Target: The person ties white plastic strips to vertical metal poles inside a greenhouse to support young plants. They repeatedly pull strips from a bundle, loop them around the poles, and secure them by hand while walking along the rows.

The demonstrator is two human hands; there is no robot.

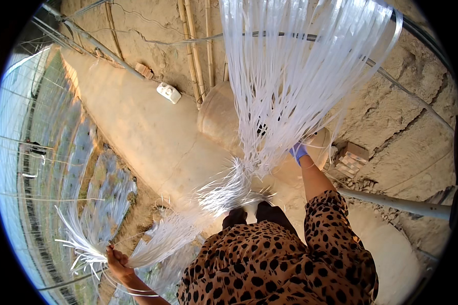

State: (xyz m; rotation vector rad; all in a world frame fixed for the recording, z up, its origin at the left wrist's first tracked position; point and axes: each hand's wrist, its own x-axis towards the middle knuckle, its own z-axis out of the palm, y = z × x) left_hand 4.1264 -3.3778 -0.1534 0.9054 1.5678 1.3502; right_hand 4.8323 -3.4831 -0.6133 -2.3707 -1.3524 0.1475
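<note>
My bare left hand (118, 261) is closed round a bundle of thin white plastic strips (168, 238) at the lower left. The strips' loose ends (84, 246) fan out beyond my fist, and a few trail over my forearm. A wide curtain of long white plastic strips (282, 76) hangs ahead of me, gathering into a tangled, narrow part near my legs. Below that, a bushy tuft of strips (229, 192) spreads out. My right hand (299, 150), in a blue-purple glove, reaches to the curtain's right side; its fingers are mostly hidden by strips.
A white plastic jug (168, 92) and bricks (144, 71) lie by the earthen wall, where bamboo poles (192, 49) lean. More bricks (352, 159) and a grey pipe (397, 204) are at right. Planted rows under plastic film (110, 190) lie left. A rounded tan vessel-like object (217, 110) stands behind the strips.
</note>
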